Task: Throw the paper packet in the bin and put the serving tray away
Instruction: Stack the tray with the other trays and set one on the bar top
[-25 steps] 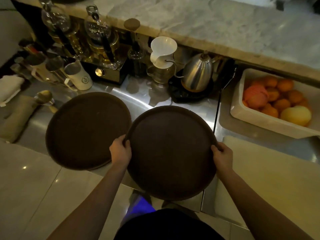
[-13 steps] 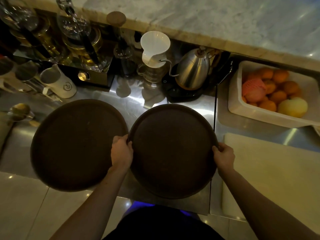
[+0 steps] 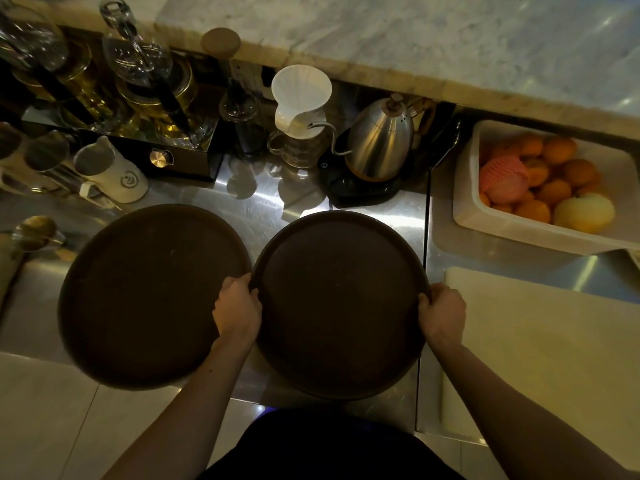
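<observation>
Both hands grip one round brown serving tray point(image 3: 341, 306) by its rim: the left hand point(image 3: 237, 308) on the left edge, the right hand point(image 3: 442, 311) on the right edge. It sits over the near edge of the steel bench point(image 3: 363, 216), just beside a second matching tray point(image 3: 145, 296) on its left. No paper packet or bin is in view and the tray is bare, so the binning looks done; what remains is setting the tray down, likely here.

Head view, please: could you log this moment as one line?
left hand: grips serving tray left rim | right hand: grips right rim | second tray: alongside, on steel counter
</observation>
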The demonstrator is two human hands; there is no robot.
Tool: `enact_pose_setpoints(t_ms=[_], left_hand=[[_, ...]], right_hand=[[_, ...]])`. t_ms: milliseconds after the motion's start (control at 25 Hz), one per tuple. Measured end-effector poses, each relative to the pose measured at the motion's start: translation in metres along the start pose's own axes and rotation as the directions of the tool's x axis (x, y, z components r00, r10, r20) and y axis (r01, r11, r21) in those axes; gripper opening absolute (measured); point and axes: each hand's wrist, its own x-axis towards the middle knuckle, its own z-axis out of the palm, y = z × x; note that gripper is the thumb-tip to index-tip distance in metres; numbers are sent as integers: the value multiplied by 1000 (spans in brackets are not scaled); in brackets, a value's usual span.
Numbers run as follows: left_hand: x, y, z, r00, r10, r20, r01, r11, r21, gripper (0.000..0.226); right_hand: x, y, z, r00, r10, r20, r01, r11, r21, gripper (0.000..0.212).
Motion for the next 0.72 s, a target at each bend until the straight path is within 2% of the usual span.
enact_pose_setpoints(t_ms=[240,400,720], left_hand=[[-6,-1,1,1000,13,-3,-13,1000,-2,38],[-10,0,-1,1000,31,-1,-31,999,-13,38],[-27,-3,6,991,106,86,-101,993,-52,49]], right_hand=[[2,6,1,1000,-6,-2,6,1000,-10,11],[-1,9,3,1000,-7,-6,7,999,49,9],[-12,7,-1,998,-63,19,59,988,141,26]])
